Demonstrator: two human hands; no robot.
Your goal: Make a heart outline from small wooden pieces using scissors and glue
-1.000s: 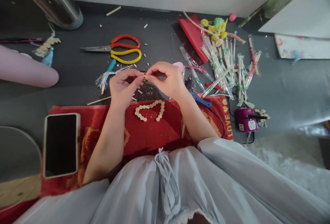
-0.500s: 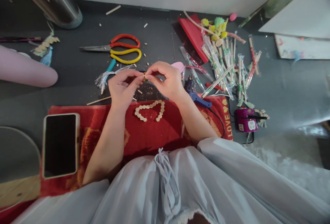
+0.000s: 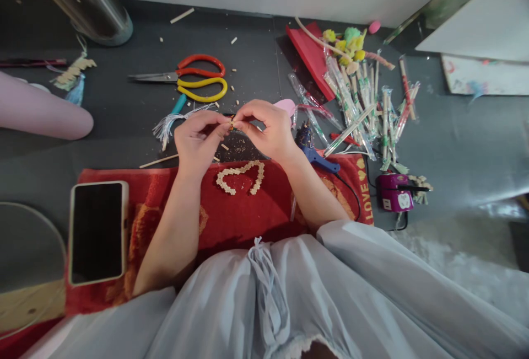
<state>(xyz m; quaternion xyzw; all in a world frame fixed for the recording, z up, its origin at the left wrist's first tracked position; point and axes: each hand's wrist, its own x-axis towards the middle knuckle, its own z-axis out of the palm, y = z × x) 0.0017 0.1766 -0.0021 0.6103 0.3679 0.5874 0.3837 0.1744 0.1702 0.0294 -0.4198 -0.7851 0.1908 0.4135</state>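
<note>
My left hand (image 3: pixel 198 141) and my right hand (image 3: pixel 268 127) meet fingertip to fingertip above the dark floor. Both pinch one tiny small piece (image 3: pixel 232 124) between thumb and forefinger; it is too small to identify. Just below the hands, a heart outline made of small pale wooden bits (image 3: pixel 241 177) lies on a red cloth (image 3: pixel 231 210) across my lap. A blue glue gun (image 3: pixel 318 157) rests beside my right wrist.
Red and yellow scissors (image 3: pixel 194 78) lie beyond the hands. A heap of wrapped sticks (image 3: pixel 363 111) and pompoms spreads to the right, near a purple device (image 3: pixel 394 192). A phone (image 3: pixel 98 232) lies on the cloth at left. A metal post (image 3: pixel 82 0) stands far left.
</note>
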